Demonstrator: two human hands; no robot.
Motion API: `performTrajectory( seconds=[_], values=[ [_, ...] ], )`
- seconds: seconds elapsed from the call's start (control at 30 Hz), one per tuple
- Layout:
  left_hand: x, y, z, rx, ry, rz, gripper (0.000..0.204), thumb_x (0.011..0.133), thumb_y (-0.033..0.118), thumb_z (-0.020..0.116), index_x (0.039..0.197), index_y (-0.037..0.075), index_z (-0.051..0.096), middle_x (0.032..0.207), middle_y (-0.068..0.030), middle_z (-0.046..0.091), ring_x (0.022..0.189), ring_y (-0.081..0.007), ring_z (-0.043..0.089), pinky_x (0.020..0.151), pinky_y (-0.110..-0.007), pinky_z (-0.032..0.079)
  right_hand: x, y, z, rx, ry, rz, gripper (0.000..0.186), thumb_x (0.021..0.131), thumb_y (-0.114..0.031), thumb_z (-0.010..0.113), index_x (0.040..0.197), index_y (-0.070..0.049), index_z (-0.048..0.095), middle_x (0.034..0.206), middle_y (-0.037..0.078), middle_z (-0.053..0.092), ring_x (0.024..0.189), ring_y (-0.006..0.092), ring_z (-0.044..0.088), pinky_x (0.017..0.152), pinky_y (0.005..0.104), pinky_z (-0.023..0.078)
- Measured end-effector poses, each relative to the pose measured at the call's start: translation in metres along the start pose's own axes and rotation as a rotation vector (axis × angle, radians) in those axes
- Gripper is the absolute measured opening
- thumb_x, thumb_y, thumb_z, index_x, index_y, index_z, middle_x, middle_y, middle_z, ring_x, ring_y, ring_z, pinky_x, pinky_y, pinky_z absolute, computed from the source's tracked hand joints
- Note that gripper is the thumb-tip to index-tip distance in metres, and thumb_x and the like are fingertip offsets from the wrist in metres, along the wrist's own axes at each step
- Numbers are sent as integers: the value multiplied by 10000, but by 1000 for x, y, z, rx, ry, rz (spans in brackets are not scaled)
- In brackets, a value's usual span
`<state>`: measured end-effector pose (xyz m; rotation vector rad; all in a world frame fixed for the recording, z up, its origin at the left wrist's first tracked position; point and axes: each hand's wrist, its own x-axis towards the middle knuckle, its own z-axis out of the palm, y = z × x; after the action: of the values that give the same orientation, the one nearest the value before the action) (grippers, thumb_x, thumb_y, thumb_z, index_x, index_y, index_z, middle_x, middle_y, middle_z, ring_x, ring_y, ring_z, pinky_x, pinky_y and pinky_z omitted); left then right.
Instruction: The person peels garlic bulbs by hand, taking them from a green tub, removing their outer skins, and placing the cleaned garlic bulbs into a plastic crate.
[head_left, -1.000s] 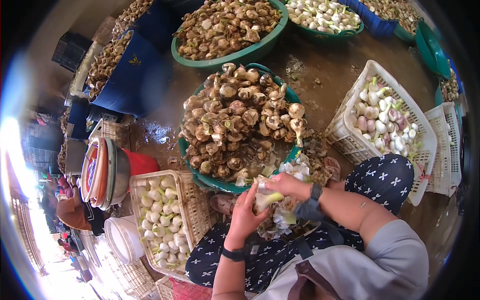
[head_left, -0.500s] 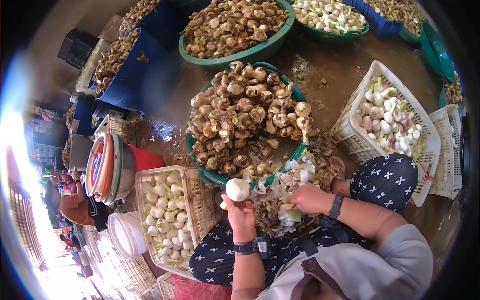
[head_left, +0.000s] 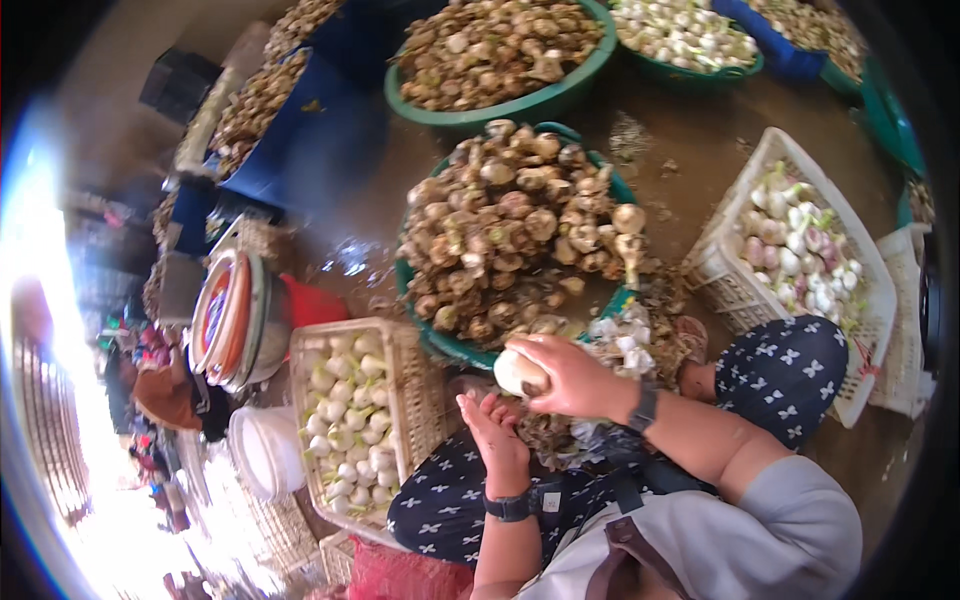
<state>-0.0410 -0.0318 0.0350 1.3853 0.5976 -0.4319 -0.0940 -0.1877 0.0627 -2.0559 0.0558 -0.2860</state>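
Note:
My right hand (head_left: pixel 572 376) is closed around a pale peeled garlic bulb (head_left: pixel 518 374) just in front of the green basin (head_left: pixel 440 340) heaped with brown unpeeled garlic (head_left: pixel 510 225). My left hand (head_left: pixel 494 428) sits right below it, fingers apart, palm up, holding nothing that I can see. Both wrists wear dark watches. A pile of papery peelings (head_left: pixel 622 340) lies between my knees and the basin. The white basket (head_left: pixel 400 350) of peeled bulbs (head_left: pixel 345 430) stands at my left.
At my right is a white crate (head_left: pixel 735 290) of peeled, partly purple garlic. Farther back stand a second green basin (head_left: pixel 540 98) of unpeeled garlic, a basin of white bulbs (head_left: pixel 680 35) and blue tubs (head_left: pixel 300 150). Stacked lids (head_left: pixel 225 320) and a white bucket (head_left: pixel 260 450) are at left.
The peeled bulb went from my left hand, which held it up half a second ago, into my right hand. The left hand has dropped lower and opened.

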Motion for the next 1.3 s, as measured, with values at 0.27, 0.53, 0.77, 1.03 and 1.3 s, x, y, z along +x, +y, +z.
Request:
performTrajectory(
  seconds=[0.27, 0.53, 0.77, 1.03, 1.3],
  values=[
    [0, 16, 6, -239, -380, -224, 328, 892, 400, 417, 918, 115, 578, 812, -25, 623, 668, -156, 588, 490, -270, 434, -12, -3, 9, -44, -170, -82, 287, 781, -166, 597, 1005, 5, 545, 810, 166, 602, 775, 314, 603, 689, 407, 480],
    [11, 13, 5, -141, -590, -382, 339, 891, 349, 396, 1051, 105, 569, 888, -49, 622, 713, -169, 593, 481, -264, 444, -21, 51, 23, 413, -138, 568, 252, 850, -243, 567, 805, 5, 578, 571, 49, 556, 493, 136, 501, 488, 308, 418],
    [8, 42, -5, 1017, -887, 320, 527, 779, 175, 608, 1255, 15, 446, 1127, -138, 575, 988, -278, 574, 871, -346, 446, -18, 47, 19, 181, -305, 489, 262, 899, -274, 532, 964, -33, 612, 801, 60, 646, 572, 159, 579, 529, 337, 459],
    [2, 5, -5, 701, -724, 793, 296, 757, -23, 611, 1045, 9, 554, 1264, -183, 487, 1133, -315, 501, 954, -396, 401, -25, 36, 12, 1499, -73, 713, 309, 933, -266, 465, 1120, -25, 519, 1014, 49, 592, 892, 175, 603, 701, 311, 513],
    [43, -4, -27, -466, -374, -316, 476, 893, 481, 446, 1118, 69, 523, 983, -49, 603, 753, -156, 579, 547, -258, 488, -79, 32, -53, 1200, 125, 414, 263, 905, -142, 497, 1099, 21, 567, 1092, 109, 599, 974, 183, 580, 868, 310, 447]
  ],
)
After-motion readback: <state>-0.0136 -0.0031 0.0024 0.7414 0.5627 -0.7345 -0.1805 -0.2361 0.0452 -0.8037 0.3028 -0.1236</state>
